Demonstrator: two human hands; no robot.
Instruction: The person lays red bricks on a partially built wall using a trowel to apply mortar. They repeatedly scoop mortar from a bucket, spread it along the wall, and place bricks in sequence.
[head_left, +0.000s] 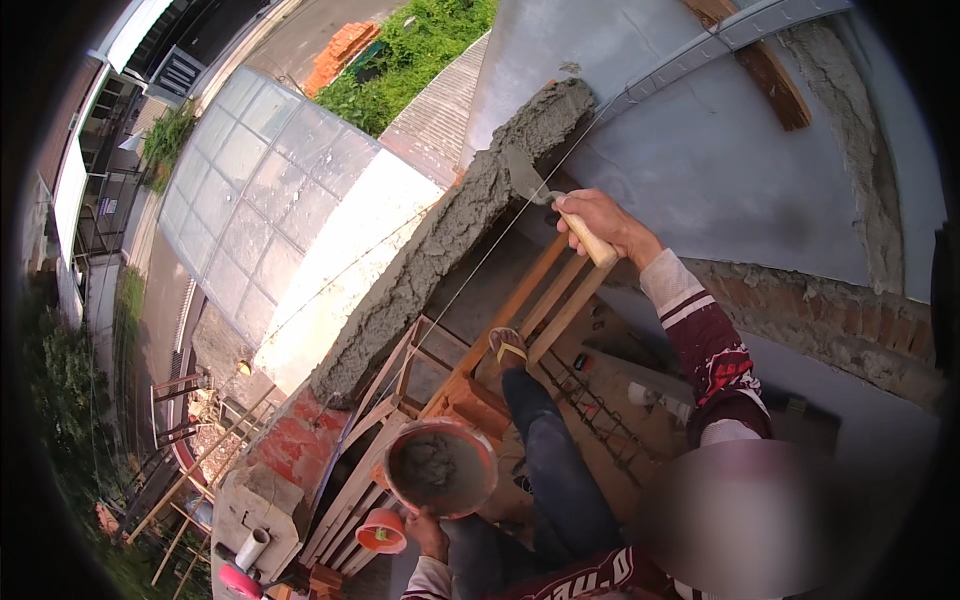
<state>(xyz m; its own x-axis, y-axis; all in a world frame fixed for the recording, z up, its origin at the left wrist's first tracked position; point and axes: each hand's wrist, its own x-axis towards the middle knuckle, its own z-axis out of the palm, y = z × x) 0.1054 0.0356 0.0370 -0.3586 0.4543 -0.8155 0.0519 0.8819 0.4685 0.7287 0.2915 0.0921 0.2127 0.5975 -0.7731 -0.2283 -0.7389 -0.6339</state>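
Observation:
My right hand [607, 225] is closed round the wooden handle of a trowel [524, 175]. The trowel's blade lies against the thick bed of wet grey mortar [420, 245] along the top of a wall. Low in the view, my left hand [428, 534] grips the rim of an orange bucket [488, 462], which holds grey mortar [432, 466]. A taut string [487, 258] runs alongside the mortar bed and passes over the trowel near its neck.
A smaller orange pail [381, 531] sits beside the bucket. My sandalled foot [508, 346] rests on wooden planks [545, 300] high above a lower floor. Bricks [475, 402] lie near my leg. Outside the wall are a glazed roof [240, 190] and a drop to the street.

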